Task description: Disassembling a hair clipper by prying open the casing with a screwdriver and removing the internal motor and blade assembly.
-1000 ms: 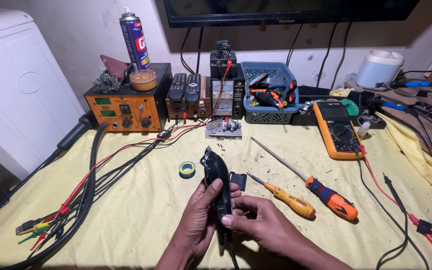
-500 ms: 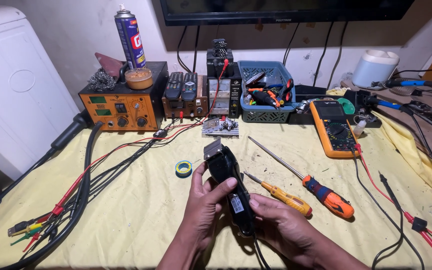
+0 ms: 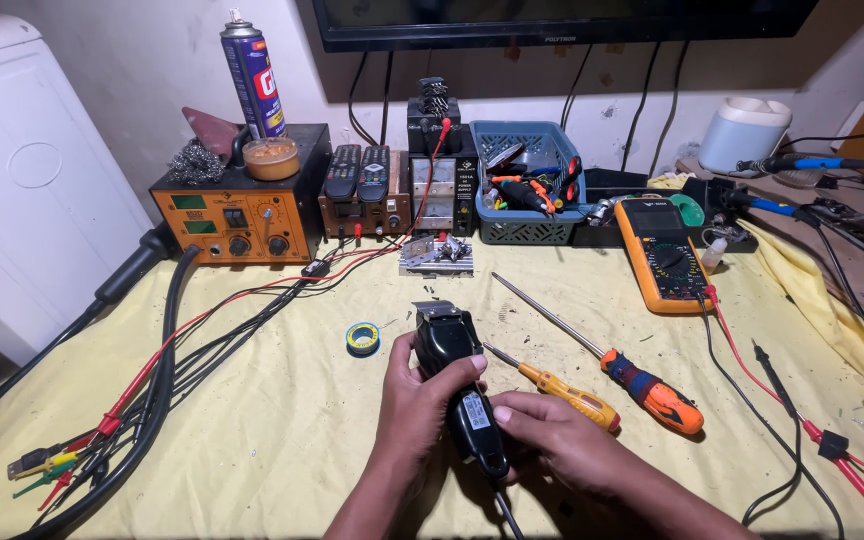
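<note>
both hands (image 3: 492,425) hold black clipper (image 3: 457,385) (blue basket (image 3: 522,228) holds tools).

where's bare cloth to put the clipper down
Free patches: the yellow cloth between the cable bundle and the left hand, below the tape roll; also between the multimeter and the long screwdriver. Crowded: the back row by the orange station and basket, and the right edge with probe leads.

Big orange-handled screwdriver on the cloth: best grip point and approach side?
Grip the large screwdriver by its thick orange-and-dark handle, from above, fingers across it. It lies flat, handle at the near right, thin shaft pointing up-left. The small yellow screwdriver lies close on its left, so come from the right.
</note>
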